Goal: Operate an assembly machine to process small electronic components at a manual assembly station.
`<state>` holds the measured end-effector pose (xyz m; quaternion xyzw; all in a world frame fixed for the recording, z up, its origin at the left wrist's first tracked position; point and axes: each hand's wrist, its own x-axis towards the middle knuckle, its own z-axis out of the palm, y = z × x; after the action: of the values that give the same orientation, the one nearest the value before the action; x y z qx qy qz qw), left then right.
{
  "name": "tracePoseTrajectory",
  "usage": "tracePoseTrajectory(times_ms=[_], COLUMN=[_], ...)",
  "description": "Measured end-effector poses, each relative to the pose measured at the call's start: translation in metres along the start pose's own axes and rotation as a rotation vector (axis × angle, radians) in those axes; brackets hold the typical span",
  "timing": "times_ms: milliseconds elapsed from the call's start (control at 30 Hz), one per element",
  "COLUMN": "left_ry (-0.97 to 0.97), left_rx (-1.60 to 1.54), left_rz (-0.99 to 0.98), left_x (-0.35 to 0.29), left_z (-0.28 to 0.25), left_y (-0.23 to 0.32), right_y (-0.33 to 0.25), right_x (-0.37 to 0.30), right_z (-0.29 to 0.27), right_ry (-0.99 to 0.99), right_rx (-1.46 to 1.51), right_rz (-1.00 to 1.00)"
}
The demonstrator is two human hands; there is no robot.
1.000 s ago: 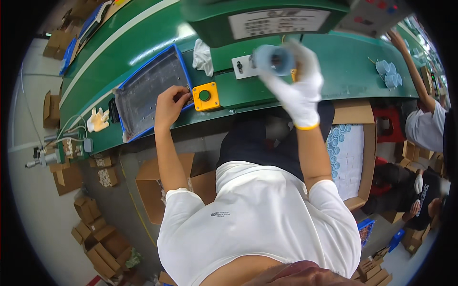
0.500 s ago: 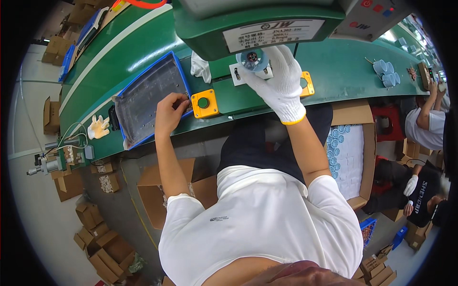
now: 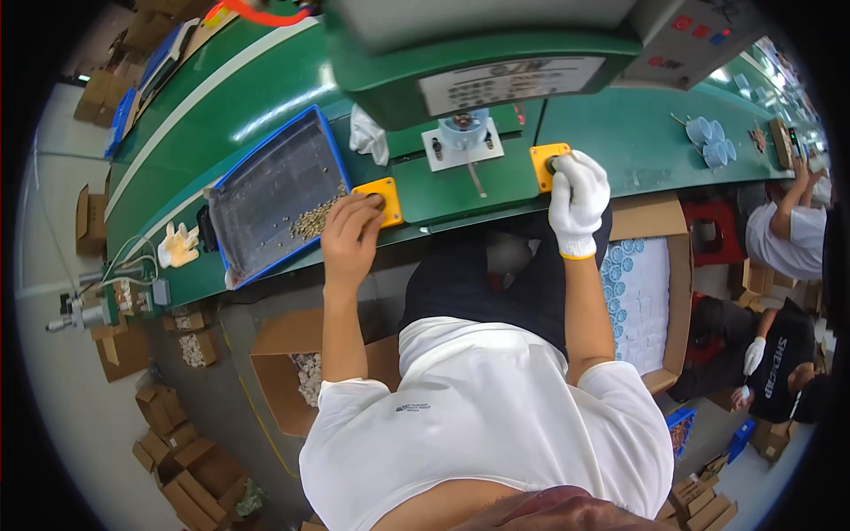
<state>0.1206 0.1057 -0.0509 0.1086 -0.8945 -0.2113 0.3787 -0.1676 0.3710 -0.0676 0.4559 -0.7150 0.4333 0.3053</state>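
My bare left hand (image 3: 348,237) lies with its fingers stretched over the button of the left yellow button box (image 3: 390,211), hiding the button. On the right yellow button box (image 3: 539,175), my right hand (image 3: 579,205), in a white knit glove, presses the button with curled fingers; nothing shows in them. Between the hands, a translucent blue cup-shaped part (image 3: 462,134) stands on a white metal plate (image 3: 489,154), right under the green press head (image 3: 381,87). The cup's upper end is partly hidden by the press.
Left of my left hand, a blue-rimmed tray (image 3: 261,190) holds small brass-coloured pieces (image 3: 314,221). A white cloth (image 3: 367,134) and a glove (image 3: 180,245) lie on the green bench. Blue cups (image 3: 711,142) stand at right. A carton of blue parts (image 3: 651,310) is beside my right arm; co-workers sit beyond.
My right hand has let go of the blue cup, now on the plate, and moved right onto the button box. My left hand has moved from the tray's edge onto the left button.
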Motion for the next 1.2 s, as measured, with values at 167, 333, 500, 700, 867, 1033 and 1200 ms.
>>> tracePoseTrajectory(times_ms=[167, 333, 500, 700, 867, 1033, 1200], left_ry=[-0.057, -0.010, 0.063, 0.054, 0.049, 0.049, 0.129], left_rx=[0.103, 0.023, -0.086, -0.024, -0.064, -0.044, -0.050], left_rz=[0.041, -0.305, -0.218, -0.307, -0.364, -0.222, -0.216], left_x=[0.019, 0.025, 0.041, 0.046, 0.042, 0.051, 0.045], left_z=[-0.011, -0.013, 0.029, 0.034, 0.027, 0.033, 0.028], left_y=[0.014, 0.006, 0.019, 0.024, 0.018, 0.025, 0.027], right_y=[-0.004, 0.020, 0.021, 0.026, 0.022, 0.030, 0.031], right_x=[0.042, -0.003, -0.005, -0.001, 0.001, -0.010, -0.014], right_z=[-0.016, 0.030, 0.017, 0.017, 0.027, 0.020, 0.018], right_ry=[-0.161, 0.198, 0.046, 0.022, 0.020, 0.086, 0.059], right_rx=[0.170, 0.875, 0.894, 0.918, 0.919, 0.862, 0.890], right_rz=[0.057, 0.585, 0.682, 0.685, 0.660, 0.668, 0.676])
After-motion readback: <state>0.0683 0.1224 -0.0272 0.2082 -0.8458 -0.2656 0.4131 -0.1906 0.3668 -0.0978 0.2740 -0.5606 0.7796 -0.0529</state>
